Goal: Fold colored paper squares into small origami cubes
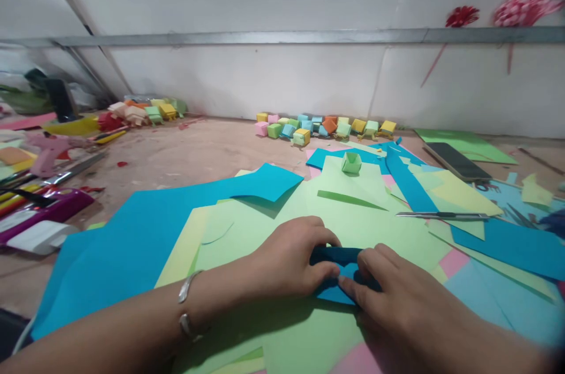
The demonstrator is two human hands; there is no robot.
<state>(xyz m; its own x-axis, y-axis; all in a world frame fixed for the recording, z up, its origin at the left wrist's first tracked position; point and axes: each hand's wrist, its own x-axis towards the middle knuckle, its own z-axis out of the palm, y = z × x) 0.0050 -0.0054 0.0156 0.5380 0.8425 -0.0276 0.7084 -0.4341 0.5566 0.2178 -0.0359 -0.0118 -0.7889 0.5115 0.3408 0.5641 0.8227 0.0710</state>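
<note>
Between my two hands is a small piece of blue paper (333, 291), partly folded over, low in the middle of the view. My left hand (293, 256) grips its left side, fingers over the far edge and thumb on the near face. On the right side my right hand (388, 285) pinches the same piece, its thumb almost meeting the left one. The fingers cover much of the fold. Beneath lie light green sheets (247, 238). A small folded green paper box (351, 163) stands beyond my hands, with a thin green paper strip (351, 199) in front of it.
A craft knife (441, 216) lies right of my hands, near a dark phone (457, 161). Large blue sheets (128, 232) spread to the left. Several folded paper cubes (318, 125) line the wall. A pink glue gun (46, 150) and a purple device (48, 212) are far left.
</note>
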